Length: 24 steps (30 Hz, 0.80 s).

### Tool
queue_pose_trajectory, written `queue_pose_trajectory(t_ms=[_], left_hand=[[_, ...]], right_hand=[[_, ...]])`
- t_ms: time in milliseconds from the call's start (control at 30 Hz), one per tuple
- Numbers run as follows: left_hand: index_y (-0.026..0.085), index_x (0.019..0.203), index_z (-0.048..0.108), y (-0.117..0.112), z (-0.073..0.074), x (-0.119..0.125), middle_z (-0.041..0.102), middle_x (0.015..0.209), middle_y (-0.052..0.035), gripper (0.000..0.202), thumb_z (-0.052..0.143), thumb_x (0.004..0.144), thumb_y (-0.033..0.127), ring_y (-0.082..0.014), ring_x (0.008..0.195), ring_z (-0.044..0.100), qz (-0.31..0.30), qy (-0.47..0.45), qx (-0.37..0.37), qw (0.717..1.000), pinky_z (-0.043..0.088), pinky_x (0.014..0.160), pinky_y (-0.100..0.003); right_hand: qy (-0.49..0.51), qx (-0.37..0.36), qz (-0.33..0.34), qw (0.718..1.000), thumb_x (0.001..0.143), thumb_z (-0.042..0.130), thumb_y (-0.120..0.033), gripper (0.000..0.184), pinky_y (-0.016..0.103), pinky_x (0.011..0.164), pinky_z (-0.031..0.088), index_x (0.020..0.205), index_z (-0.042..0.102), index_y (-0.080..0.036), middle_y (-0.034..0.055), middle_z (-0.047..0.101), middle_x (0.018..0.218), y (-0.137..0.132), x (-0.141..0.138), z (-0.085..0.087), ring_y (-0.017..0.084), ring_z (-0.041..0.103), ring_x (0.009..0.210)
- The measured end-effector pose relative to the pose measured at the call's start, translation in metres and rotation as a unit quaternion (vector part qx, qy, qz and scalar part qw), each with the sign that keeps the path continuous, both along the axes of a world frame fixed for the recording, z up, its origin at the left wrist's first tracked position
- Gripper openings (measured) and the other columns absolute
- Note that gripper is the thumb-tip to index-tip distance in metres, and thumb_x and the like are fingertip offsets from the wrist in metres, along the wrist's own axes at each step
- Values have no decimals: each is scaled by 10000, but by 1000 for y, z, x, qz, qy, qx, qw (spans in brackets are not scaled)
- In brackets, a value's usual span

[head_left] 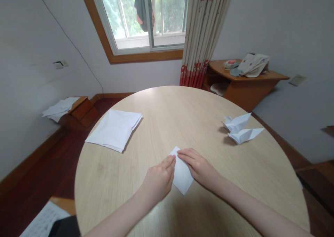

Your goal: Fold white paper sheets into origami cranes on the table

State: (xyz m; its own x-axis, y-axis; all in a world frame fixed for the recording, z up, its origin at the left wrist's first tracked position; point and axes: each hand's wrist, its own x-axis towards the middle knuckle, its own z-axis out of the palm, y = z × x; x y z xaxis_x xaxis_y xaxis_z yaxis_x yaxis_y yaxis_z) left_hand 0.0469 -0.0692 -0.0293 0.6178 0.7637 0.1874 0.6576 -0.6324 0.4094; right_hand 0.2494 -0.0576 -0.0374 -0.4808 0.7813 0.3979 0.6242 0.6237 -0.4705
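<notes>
A small piece of white folded paper, kite-shaped with its narrow tip pointing away from me, lies on the round table between my hands. My left hand grips its left edge near the tip, the fingers pressed together and partly curled. From the other side, my right hand holds down the right edge, its fingers close together near the top. Both palms hide parts of the paper's sides, and the thumbs are mostly out of sight.
On the left of the round wooden table lies a stack of white paper sheets. Two folded paper figures stand at the right. Beyond are a window, a curtain and a side desk with a cloth bag.
</notes>
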Motion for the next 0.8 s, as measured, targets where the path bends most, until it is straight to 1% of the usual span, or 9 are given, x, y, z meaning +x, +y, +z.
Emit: queue_pose_trajectory(t_ms=[100,200,267,367,433,533,633,700,800], left_hand=[[121,1317,503,-1,-1,1,509,1371,-143,417,365,924,131,-256,1243,516,15,16,8,1000,511,968,-400],[138,1323,500,1,-4,0,507,1374,-139,414,374,928,140,-249,1245,515,39,21,12,999,510,967,-393],[144,1331,493,4,-4,-2,502,1380,-135,414,381,933,153,-247,1251,509,45,16,10,999,508,968,-392],[162,1338,492,10,-1,-8,490,1392,-122,401,407,948,202,-243,1266,495,33,3,-9,999,488,989,-399],[186,1336,500,15,4,-14,486,1398,-107,392,434,959,268,-234,1277,483,11,-6,-33,999,455,1021,-403],[195,1320,523,21,15,-21,496,1384,-125,492,578,887,421,-259,1269,490,-24,-16,-73,997,429,1040,-420],[189,1337,505,23,21,-24,491,1384,-154,753,727,710,542,-288,1278,477,-45,-8,-72,996,398,1060,-433],[172,1352,487,22,22,-24,486,1383,-174,868,772,631,563,-306,1282,469,-50,0,-62,997,393,1060,-441],[158,1347,489,22,19,-22,503,1367,-183,826,759,666,538,-304,1271,481,-47,7,-53,997,405,1048,-438]], right_hand=[[-34,-18,25,999,904,355,-81,435,443,992,482,1256,588,-182,125,615,1257,-3,0,0,234,554,1177],[-63,-45,24,997,950,380,-177,409,448,1048,437,1334,523,-170,129,552,1346,-5,1,1,233,495,1261],[-80,-65,37,994,953,440,-266,452,457,1090,383,1396,445,-174,124,479,1412,-4,2,4,236,407,1332],[-104,-104,69,987,899,555,-409,648,450,1141,293,1453,331,-159,133,318,1502,-2,7,8,246,260,1403],[-111,-129,83,982,823,629,-505,806,442,1153,267,1467,290,-159,144,254,1522,0,11,11,257,235,1410],[-109,-140,91,980,735,698,-554,929,441,1153,263,1471,277,-174,150,260,1519,2,13,13,268,251,1403],[-112,-139,88,980,740,699,-540,911,442,1149,271,1464,293,-164,156,279,1510,2,13,14,268,271,1395],[-116,-143,85,979,747,691,-543,899,442,1146,276,1456,311,-142,166,285,1504,3,12,15,271,279,1392],[-119,-146,84,979,750,681,-554,891,438,1145,281,1448,327,-129,172,292,1496,3,11,17,271,290,1387]])
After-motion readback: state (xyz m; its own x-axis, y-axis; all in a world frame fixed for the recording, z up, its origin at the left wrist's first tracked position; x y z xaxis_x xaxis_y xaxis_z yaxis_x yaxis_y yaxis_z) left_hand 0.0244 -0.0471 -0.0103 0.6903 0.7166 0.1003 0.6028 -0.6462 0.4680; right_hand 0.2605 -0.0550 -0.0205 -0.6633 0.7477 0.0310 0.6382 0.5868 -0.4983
